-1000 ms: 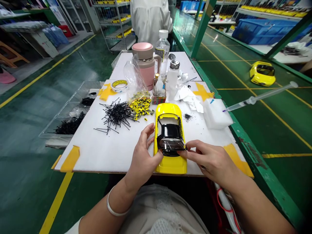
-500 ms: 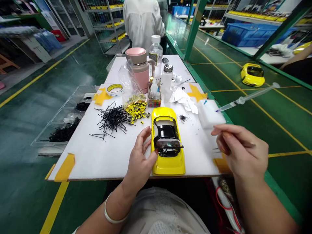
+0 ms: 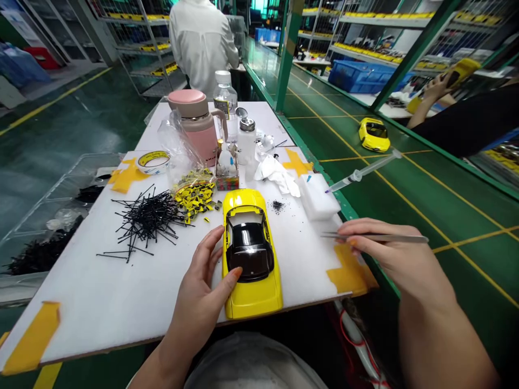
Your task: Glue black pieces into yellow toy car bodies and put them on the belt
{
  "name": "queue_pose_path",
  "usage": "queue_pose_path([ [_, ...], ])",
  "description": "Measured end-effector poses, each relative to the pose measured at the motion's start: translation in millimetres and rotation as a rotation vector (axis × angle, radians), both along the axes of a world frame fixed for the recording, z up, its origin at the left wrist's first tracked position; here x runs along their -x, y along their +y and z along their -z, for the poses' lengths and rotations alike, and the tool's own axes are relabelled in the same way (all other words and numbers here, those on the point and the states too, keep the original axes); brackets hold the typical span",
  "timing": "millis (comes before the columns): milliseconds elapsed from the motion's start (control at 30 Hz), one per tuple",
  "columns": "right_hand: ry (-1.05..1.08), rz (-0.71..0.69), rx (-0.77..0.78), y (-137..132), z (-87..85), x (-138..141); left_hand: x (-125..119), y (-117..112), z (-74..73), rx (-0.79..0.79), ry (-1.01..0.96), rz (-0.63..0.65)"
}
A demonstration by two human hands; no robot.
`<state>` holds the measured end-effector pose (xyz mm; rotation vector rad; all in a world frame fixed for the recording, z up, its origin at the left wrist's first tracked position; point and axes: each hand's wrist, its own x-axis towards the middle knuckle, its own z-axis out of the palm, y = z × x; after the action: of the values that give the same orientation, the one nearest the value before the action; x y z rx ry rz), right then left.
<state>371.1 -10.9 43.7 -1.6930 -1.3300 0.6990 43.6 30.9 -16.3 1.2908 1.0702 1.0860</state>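
Observation:
A yellow model car body [image 3: 253, 296] lies on the white work board in front of me. A dark, glossy window piece [image 3: 252, 263] sits in its opening, close to the surrounding rim. My left hand [image 3: 205, 289] grips the body from the left, with the thumb over the lower edge of the window piece and the other fingers along the side. To the right, my right hand [image 3: 391, 254] is closed around metal tweezers [image 3: 389, 237]. Their tips point left over the board, apart from the car, and I see nothing held between them.
Left of the car are black thin sticks [image 3: 148, 219] and small yellow-black pieces [image 3: 194, 200]. Behind stand a pink mug [image 3: 198, 135], a bottle [image 3: 225, 102] and a small jar [image 3: 246, 141]. A syringe [image 3: 363, 172] rests on a white foam block [image 3: 320, 200]. Another person's hand [image 3: 436, 86] appears at right.
The dark window piece stood tilted above the opening and now lies down in it. The tweezers in my right hand have swung into clear sight. The whole view has turned right.

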Motion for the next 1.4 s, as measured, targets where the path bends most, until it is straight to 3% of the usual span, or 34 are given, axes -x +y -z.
queue_pose_path([
  [200, 0.041, 0.067, -0.12, 46.9, 6.8, 38.3, 1.9, -3.9, 2.1, 0.008, -0.023, -0.053],
  [433, -0.184, -0.006, -0.164, 83.1, 18.5, 52.8, 3.0, -9.3, 1.4, 0.022, -0.02, -0.193],
  [633, -0.198, 0.008, -0.142, 83.0, 27.1, 52.2, 3.9, -14.2, -0.7, -0.039, -0.009, -0.17],
  [1400, -0.287, -0.048, -0.158, 85.8, 31.7, 51.4, 2.0, -14.2, -0.5, -0.073, -0.013, -0.176],
])
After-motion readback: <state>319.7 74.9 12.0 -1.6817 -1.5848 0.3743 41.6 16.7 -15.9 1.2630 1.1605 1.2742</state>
